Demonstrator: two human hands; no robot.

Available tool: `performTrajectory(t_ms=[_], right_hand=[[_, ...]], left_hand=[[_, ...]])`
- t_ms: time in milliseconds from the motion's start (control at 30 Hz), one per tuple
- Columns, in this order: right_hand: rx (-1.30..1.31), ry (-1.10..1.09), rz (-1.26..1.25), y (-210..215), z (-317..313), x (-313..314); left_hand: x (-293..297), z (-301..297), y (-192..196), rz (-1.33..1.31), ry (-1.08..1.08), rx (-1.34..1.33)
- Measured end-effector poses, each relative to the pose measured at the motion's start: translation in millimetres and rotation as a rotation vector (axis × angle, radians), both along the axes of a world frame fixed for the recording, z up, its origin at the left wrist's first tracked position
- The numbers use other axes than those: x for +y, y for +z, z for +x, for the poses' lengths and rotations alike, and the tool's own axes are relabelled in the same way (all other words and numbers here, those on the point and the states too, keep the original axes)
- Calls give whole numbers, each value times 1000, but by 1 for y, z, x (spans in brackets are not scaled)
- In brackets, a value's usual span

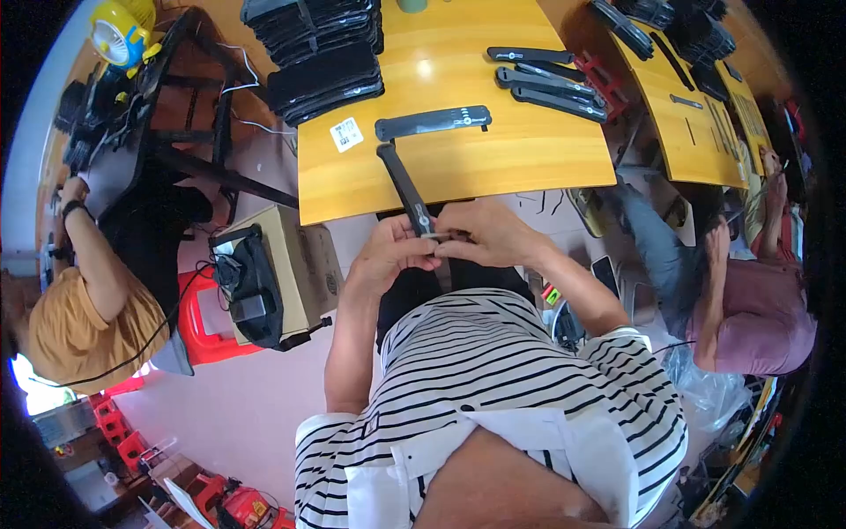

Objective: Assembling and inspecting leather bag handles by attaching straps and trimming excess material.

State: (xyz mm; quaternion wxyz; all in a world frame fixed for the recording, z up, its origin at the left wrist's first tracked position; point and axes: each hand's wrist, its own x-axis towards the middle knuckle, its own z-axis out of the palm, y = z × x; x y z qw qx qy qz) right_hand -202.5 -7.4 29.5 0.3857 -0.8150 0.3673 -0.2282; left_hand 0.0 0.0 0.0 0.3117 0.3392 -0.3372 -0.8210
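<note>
- The left hand [388, 256] is pinching the near end of a black strip [404, 183] between thumb and fingers, apparently to steady it just off the table [520, 165].
- The right hand [493, 234] is curling its thumb and fingertips in at that same end; whether it is gripping the strip itself or the small pale piece [436, 235] showing there, I cannot tell.
- Both hands are working close together in front of the striped shirt [493, 353], probably because fine fingering is easier near the body.
- The strip is slanting away over the table's front edge, its far end lying near a wider grey-black band [432, 122]; the tabletop is perhaps taking some of its weight.
- That band is lying crosswise, within easy reach, with its pale marks facing up.
- A white printed label [346, 134] is lying flat to the left of the band, seemingly kept out of the hands' way.
- Tall piles of black pieces [322, 79] are standing at the table's left, likely stacked to save room.
- More black strips [551, 84] are lying loosely grouped at the right, near a red holder [603, 84], presumably leaving the front part free for handling.
</note>
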Motion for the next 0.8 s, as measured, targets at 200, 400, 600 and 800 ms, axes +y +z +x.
performTrajectory(t_ms=[200,400,600,800], right_hand=[[-90,385,153,7,-10,-4],[-338,235,763,-5,-17,12],[-462,-62,714,-9,-13,18],[-185,-248,-219,-8,4,27]], left_hand=[[7,-8,5,43,-244,-4],[20,-18,13,66,-278,62],[21,-21,22,73,-264,62],[20,-36,4,13,-83,-106]])
